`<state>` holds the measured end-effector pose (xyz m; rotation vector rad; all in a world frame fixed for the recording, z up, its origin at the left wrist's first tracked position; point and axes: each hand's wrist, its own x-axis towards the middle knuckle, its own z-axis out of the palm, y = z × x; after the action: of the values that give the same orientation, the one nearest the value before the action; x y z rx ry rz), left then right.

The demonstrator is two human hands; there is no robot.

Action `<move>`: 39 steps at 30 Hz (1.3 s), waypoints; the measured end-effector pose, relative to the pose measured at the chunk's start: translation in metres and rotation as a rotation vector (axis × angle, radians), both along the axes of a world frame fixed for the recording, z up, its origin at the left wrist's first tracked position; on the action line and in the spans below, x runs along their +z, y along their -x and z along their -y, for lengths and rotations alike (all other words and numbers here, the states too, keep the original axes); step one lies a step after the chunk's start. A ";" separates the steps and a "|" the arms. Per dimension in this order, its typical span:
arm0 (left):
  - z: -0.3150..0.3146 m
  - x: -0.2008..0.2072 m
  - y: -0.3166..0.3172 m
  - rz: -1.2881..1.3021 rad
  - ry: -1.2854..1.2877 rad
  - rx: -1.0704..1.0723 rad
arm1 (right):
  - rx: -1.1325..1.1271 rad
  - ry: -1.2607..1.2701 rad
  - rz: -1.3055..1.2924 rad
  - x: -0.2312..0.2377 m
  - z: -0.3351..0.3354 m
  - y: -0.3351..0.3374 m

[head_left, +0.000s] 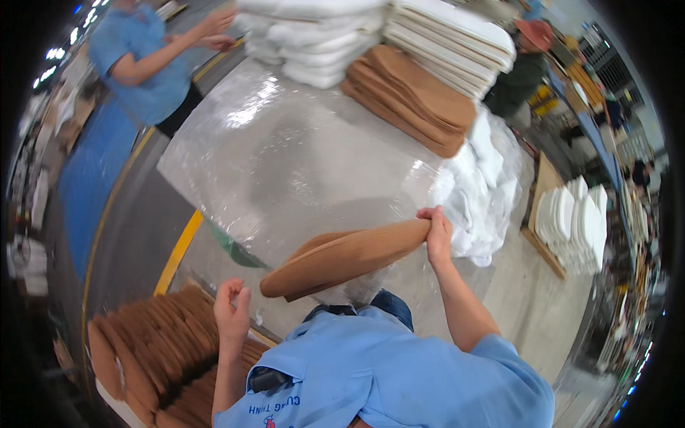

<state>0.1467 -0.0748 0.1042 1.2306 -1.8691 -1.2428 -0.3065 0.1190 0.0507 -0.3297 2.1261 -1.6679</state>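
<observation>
My right hand (438, 235) grips the right end of a brown padded cushion (349, 257), its thumb and fingers pressed round the edge. The cushion is long with rounded ends and tilts down to the left in front of my body; a second brown layer shows along its edge. My left hand (232, 312) is off the cushion's left end, its fingers loosely curled, thumb apart, nothing seen in them. Below it, at lower left, a box (114, 401) holds a tight row of brown cushions (153, 339) standing on edge.
Ahead is a large plastic-wrapped surface (300, 153). On its far side stand a brown cushion stack (410, 100) and white pad stacks (314, 36). Crumpled white material (481, 189) bulges at its right. A co-worker (143, 64) stands far left; white pads (571, 225) sit right.
</observation>
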 end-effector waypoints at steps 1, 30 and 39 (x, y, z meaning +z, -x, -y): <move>0.008 0.029 0.027 0.118 0.289 -0.168 | -0.011 0.047 0.002 -0.007 -0.003 0.003; -0.002 0.044 0.335 0.675 -0.209 -1.053 | -0.174 0.647 0.485 -0.124 -0.083 -0.037; 0.040 0.024 0.365 0.639 -0.320 -0.975 | -0.047 0.408 0.408 -0.136 -0.067 -0.021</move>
<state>-0.2187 -0.1145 0.1280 0.9127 -3.0410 -1.8218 -0.2858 0.1861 -0.0856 -0.0453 1.5085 -1.9930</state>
